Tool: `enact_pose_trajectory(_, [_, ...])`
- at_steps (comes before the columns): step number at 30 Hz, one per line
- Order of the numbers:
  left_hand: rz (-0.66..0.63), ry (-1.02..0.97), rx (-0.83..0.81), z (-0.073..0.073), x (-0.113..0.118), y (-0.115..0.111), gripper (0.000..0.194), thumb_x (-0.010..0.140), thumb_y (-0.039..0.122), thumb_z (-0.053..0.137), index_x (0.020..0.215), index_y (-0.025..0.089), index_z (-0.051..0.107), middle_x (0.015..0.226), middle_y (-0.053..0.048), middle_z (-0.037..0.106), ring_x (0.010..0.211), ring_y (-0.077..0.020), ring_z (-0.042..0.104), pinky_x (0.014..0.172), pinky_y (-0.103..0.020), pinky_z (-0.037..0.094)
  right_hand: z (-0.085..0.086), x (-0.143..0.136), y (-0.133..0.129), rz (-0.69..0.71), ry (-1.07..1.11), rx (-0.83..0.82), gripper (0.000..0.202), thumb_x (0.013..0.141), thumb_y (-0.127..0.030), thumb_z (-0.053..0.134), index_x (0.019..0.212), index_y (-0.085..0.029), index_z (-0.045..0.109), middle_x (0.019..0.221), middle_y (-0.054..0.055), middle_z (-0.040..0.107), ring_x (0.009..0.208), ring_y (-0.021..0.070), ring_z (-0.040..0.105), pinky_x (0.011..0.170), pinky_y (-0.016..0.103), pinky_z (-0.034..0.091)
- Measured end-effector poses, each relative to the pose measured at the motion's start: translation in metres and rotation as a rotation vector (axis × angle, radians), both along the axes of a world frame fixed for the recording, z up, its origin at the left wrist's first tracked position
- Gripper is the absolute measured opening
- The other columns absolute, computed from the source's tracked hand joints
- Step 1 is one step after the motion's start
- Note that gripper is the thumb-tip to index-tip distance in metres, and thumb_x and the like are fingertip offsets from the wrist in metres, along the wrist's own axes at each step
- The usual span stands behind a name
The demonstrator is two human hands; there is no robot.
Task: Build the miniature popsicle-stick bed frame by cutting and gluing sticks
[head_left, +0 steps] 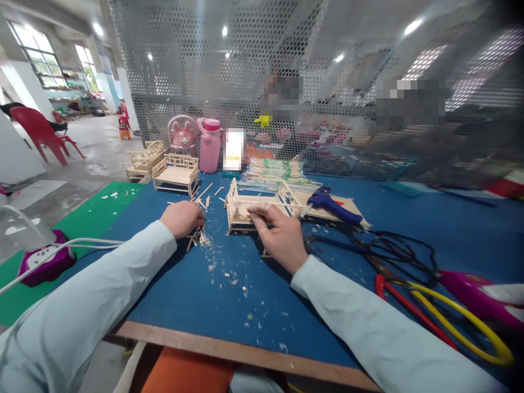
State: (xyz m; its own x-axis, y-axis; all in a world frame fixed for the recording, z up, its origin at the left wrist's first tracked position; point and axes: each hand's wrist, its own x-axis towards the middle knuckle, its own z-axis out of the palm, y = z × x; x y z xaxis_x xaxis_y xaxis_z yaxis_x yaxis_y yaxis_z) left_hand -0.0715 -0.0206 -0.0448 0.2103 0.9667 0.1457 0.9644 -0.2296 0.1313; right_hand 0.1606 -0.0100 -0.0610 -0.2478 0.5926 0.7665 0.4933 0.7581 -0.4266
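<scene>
A miniature wooden daybed [241, 221] made of thin sticks stands on the blue table in front of me. My right hand [282, 232] is closed at its front side, thumb and forefinger pinched against the frame. To the left, my left hand [183, 219] is curled down over a small pile of short wooden sticks [197, 237]. Its fingertips are mostly hidden, so what they hold does not show. Just right of the daybed, a blue glue gun [336, 207] lies across a flat panel of sticks [347, 205].
Finished miniature daybeds [176, 173] stand at the back left, near a pink bottle [210, 146]. Bundled sticks [276, 172] lie before a mesh screen [184, 65]. Red-and-yellow-handled pliers [458, 311], black cable [405, 254] and a purple power strip [470, 289] occupy the right.
</scene>
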Motion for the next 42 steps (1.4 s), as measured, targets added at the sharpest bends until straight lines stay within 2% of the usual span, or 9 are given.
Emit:
enact_pose_trajectory(6, [0.013, 0.028, -0.003, -0.005, 0.008, -0.005, 0.016, 0.079, 0.019, 0.053, 0.074, 0.018, 0.068, 0.078, -0.010, 0.067, 0.075, -0.0218, 0.062, 0.067, -0.028, 0.045, 0.001, 0.000, -0.002, 0.009, 0.019, 0.030, 0.015, 0.082, -0.019, 0.052, 0.091, -0.022, 0.063, 0.088, 0.003, 0.072, 0.078, 0.0166, 0.069, 0.074, 0.030, 0.057])
enact_pose_trajectory(13, [0.050, 0.042, 0.119, 0.000, 0.010, -0.013, 0.021, 0.084, 0.012, 0.040, 0.086, 0.015, 0.060, 0.096, -0.016, 0.063, 0.093, -0.0260, 0.057, 0.075, -0.034, 0.044, 0.008, 0.005, -0.009, -0.043, 0.030, 0.132, 0.015, 0.081, -0.017, 0.052, 0.093, -0.021, 0.061, 0.082, 0.003, 0.071, 0.072, 0.0149, 0.067, 0.070, 0.028, 0.055])
enact_pose_trajectory(18, [0.142, -0.223, 0.246, 0.009, 0.005, -0.011, 0.013, 0.085, 0.018, 0.045, 0.088, 0.018, 0.057, 0.077, -0.007, 0.065, 0.074, -0.0210, 0.060, 0.065, -0.029, 0.041, 0.015, 0.009, -0.016, -0.087, 0.077, 0.159, 0.018, 0.081, -0.020, 0.053, 0.098, -0.021, 0.061, 0.077, 0.001, 0.068, 0.065, 0.0133, 0.063, 0.066, 0.026, 0.053])
enact_pose_trajectory(21, [0.130, -0.424, 0.260, 0.008, 0.007, -0.013, 0.015, 0.077, 0.023, 0.059, 0.092, 0.019, 0.058, 0.076, -0.003, 0.067, 0.070, -0.0178, 0.061, 0.065, -0.026, 0.041, 0.017, 0.010, -0.020, -0.099, 0.072, 0.155, 0.014, 0.082, -0.023, 0.053, 0.092, -0.020, 0.062, 0.071, 0.000, 0.065, 0.059, 0.0117, 0.059, 0.061, 0.025, 0.051])
enact_pose_trajectory(25, [0.063, -0.479, 0.207, 0.005, 0.015, -0.019, 0.018, 0.078, 0.022, 0.057, 0.096, 0.018, 0.059, 0.078, -0.003, 0.070, 0.071, -0.0173, 0.063, 0.069, -0.027, 0.043, 0.018, 0.012, -0.022, -0.060, 0.006, 0.118, 0.013, 0.082, -0.024, 0.054, 0.077, -0.018, 0.063, 0.062, -0.001, 0.061, 0.053, 0.0098, 0.054, 0.055, 0.022, 0.046])
enact_pose_trajectory(29, [0.002, -0.476, 0.138, 0.003, 0.024, -0.026, 0.019, 0.077, 0.017, 0.054, 0.096, 0.017, 0.058, 0.080, -0.004, 0.070, 0.074, -0.0178, 0.063, 0.072, -0.030, 0.044, 0.018, 0.016, -0.018, -0.094, 0.036, -0.006, 0.015, 0.080, -0.027, 0.054, 0.081, -0.017, 0.065, 0.059, -0.001, 0.059, 0.052, 0.0106, 0.052, 0.054, 0.023, 0.044])
enact_pose_trajectory(31, [-0.042, -0.590, 0.105, 0.004, 0.030, -0.030, 0.018, 0.077, 0.017, 0.055, 0.095, 0.017, 0.057, 0.078, -0.004, 0.069, 0.072, -0.0166, 0.062, 0.070, -0.029, 0.045, 0.018, 0.016, -0.017, -0.064, 0.046, -0.106, 0.017, 0.080, -0.029, 0.054, 0.080, -0.018, 0.066, 0.059, -0.001, 0.059, 0.052, 0.0113, 0.052, 0.054, 0.024, 0.044])
enact_pose_trajectory(38, [-0.141, -1.335, -0.263, 0.007, 0.060, -0.046, 0.037, 0.066, 0.024, 0.068, 0.097, 0.015, 0.051, 0.059, 0.004, 0.064, 0.054, -0.0091, 0.056, 0.057, -0.021, 0.041, 0.018, 0.000, -0.028, 0.423, 0.131, -0.792, 0.020, 0.071, -0.034, 0.061, 0.083, -0.019, 0.068, 0.063, -0.002, 0.061, 0.049, 0.0086, 0.048, 0.049, 0.023, 0.041])
enact_pose_trajectory(42, [-0.118, -1.491, -0.302, 0.005, 0.069, -0.049, 0.049, 0.062, 0.025, 0.073, 0.104, 0.014, 0.049, 0.054, 0.006, 0.062, 0.053, -0.0081, 0.055, 0.060, -0.021, 0.043, 0.020, -0.004, -0.030, 0.482, 0.230, -0.895, 0.021, 0.068, -0.036, 0.064, 0.079, -0.019, 0.067, 0.060, -0.003, 0.059, 0.049, 0.0077, 0.048, 0.049, 0.022, 0.041])
